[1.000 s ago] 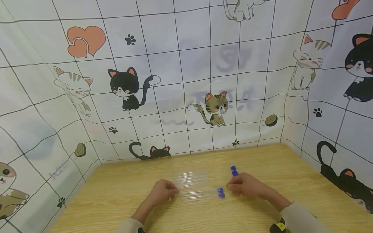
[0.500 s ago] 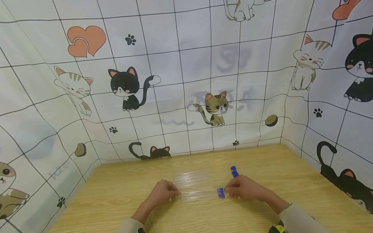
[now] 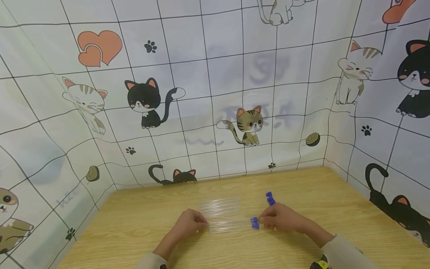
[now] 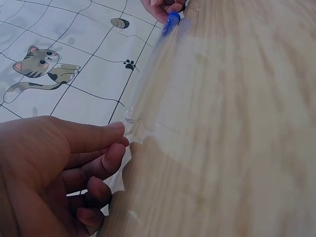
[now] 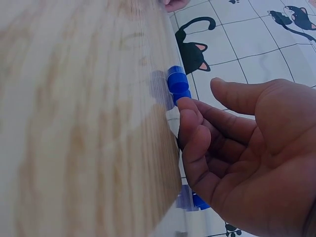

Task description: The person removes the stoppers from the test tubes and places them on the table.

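Observation:
Two clear test tubes [image 3: 228, 226] with blue caps [image 3: 255, 223] lie side by side on the wooden table. My left hand [image 3: 191, 223] is at their rounded ends. In the left wrist view its thumb and forefinger come together right at a tube's end, with the other fingers loosely bent. My right hand [image 3: 282, 217] is at the capped ends. The right wrist view has its fingers bent, the forefinger against the nearer cap [image 5: 181, 96] and the thumb held apart. Behind lie several clear tubes [image 3: 220, 207] without visible caps. More blue caps [image 3: 270, 200] sit just beyond my right hand.
The wooden table [image 3: 141, 220] meets a cat-print cloth [image 3: 201, 93] hanging at the back and along both sides. A dark thing with a yellow spot [image 3: 322, 264] shows at the front edge of the head view, by my right sleeve [image 3: 346, 252].
My right hand has moved slightly left, up to the caps of the near tubes. My left hand has shifted slightly toward me along the tube ends. The tubes have hardly moved.

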The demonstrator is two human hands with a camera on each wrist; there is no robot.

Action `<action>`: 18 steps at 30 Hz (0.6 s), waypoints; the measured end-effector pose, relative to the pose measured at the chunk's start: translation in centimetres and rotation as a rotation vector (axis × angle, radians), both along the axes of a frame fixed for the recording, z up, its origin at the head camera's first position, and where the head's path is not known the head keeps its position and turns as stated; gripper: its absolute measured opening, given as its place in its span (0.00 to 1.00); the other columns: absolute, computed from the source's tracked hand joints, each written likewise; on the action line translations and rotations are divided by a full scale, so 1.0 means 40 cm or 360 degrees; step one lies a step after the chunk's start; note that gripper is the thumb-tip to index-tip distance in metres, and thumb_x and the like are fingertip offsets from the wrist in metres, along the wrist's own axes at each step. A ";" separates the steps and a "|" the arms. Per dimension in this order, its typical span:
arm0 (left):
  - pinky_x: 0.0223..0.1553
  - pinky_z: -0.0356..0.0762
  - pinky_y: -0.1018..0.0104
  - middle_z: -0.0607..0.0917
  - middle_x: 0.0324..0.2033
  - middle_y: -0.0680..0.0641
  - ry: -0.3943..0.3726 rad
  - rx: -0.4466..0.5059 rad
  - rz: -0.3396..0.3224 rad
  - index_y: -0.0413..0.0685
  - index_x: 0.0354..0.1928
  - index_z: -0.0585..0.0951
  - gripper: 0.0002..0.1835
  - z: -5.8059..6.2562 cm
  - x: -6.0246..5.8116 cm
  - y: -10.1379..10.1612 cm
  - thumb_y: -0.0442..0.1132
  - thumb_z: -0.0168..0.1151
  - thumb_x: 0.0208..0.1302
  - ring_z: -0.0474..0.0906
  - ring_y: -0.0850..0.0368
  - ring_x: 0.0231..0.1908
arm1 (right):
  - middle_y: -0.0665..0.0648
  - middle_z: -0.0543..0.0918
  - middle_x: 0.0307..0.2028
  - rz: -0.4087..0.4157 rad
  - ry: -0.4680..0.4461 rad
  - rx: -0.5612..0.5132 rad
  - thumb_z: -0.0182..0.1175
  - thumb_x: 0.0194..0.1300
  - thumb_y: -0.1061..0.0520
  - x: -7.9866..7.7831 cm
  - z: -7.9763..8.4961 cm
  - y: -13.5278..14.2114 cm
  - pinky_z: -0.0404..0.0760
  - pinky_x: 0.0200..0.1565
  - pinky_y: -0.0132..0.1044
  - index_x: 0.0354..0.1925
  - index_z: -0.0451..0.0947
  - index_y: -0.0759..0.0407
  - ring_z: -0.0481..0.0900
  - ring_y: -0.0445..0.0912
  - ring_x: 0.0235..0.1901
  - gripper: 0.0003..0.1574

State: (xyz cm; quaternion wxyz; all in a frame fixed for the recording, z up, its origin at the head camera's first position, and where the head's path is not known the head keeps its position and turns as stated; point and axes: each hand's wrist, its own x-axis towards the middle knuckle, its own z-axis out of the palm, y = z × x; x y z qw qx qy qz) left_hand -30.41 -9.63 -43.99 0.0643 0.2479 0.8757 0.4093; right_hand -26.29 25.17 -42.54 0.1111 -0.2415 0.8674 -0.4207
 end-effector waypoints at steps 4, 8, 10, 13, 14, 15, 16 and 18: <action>0.23 0.71 0.67 0.80 0.21 0.56 0.0036 0.0001 -0.0001 0.48 0.24 0.82 0.03 -0.006 -0.001 0.001 0.38 0.66 0.49 0.73 0.62 0.22 | 0.49 0.71 0.19 0.0000 0.0002 0.0000 0.51 0.64 0.48 0.000 0.000 0.000 0.66 0.19 0.31 0.26 0.79 0.56 0.64 0.38 0.17 0.18; 0.23 0.71 0.68 0.80 0.20 0.57 0.0066 -0.0006 0.0007 0.50 0.24 0.82 0.02 -0.011 -0.002 0.003 0.38 0.66 0.49 0.73 0.62 0.22 | 0.49 0.71 0.19 0.0004 0.0005 0.0003 0.50 0.64 0.48 0.001 0.000 0.000 0.66 0.20 0.30 0.26 0.79 0.56 0.64 0.38 0.17 0.19; 0.22 0.71 0.68 0.79 0.19 0.56 0.0074 0.0001 0.0006 0.50 0.23 0.82 0.02 -0.011 -0.002 0.005 0.38 0.66 0.49 0.73 0.62 0.20 | 0.49 0.70 0.20 0.0009 0.0004 -0.0001 0.50 0.65 0.48 0.002 0.001 -0.001 0.65 0.20 0.30 0.25 0.79 0.57 0.64 0.38 0.18 0.19; 0.20 0.71 0.68 0.79 0.18 0.55 0.0085 0.0016 -0.0005 0.49 0.23 0.82 0.02 -0.013 -0.002 0.007 0.37 0.66 0.50 0.73 0.61 0.19 | 0.49 0.70 0.20 0.0022 -0.0005 -0.0017 0.51 0.65 0.50 0.005 0.002 -0.004 0.65 0.20 0.29 0.26 0.79 0.59 0.64 0.38 0.18 0.18; 0.20 0.70 0.68 0.79 0.18 0.55 0.0084 0.0018 -0.0005 0.49 0.23 0.82 0.02 -0.013 -0.002 0.008 0.37 0.65 0.50 0.73 0.61 0.19 | 0.49 0.70 0.20 0.0025 -0.0004 -0.0022 0.51 0.65 0.50 0.006 0.003 -0.004 0.65 0.20 0.29 0.26 0.79 0.59 0.64 0.38 0.19 0.18; 0.20 0.70 0.68 0.79 0.18 0.55 0.0085 0.0013 -0.0002 0.49 0.23 0.82 0.02 -0.013 -0.002 0.008 0.37 0.65 0.50 0.73 0.61 0.18 | 0.49 0.70 0.20 0.0026 -0.0004 -0.0022 0.51 0.65 0.50 0.007 0.004 -0.005 0.64 0.20 0.29 0.26 0.79 0.59 0.64 0.38 0.19 0.18; 0.20 0.70 0.68 0.79 0.17 0.56 0.0084 0.0010 0.0001 0.49 0.23 0.82 0.02 -0.013 -0.002 0.008 0.38 0.65 0.50 0.73 0.61 0.18 | 0.49 0.70 0.20 0.0026 0.0002 -0.0019 0.51 0.65 0.50 0.009 0.005 -0.006 0.64 0.20 0.29 0.26 0.79 0.59 0.64 0.38 0.19 0.18; 0.20 0.70 0.68 0.79 0.17 0.55 0.0086 0.0005 0.0000 0.49 0.23 0.82 0.02 -0.014 -0.002 0.009 0.38 0.65 0.50 0.73 0.61 0.18 | 0.48 0.69 0.19 0.0023 0.0003 -0.0014 0.51 0.65 0.51 0.011 0.008 -0.008 0.64 0.20 0.28 0.26 0.78 0.60 0.63 0.37 0.18 0.18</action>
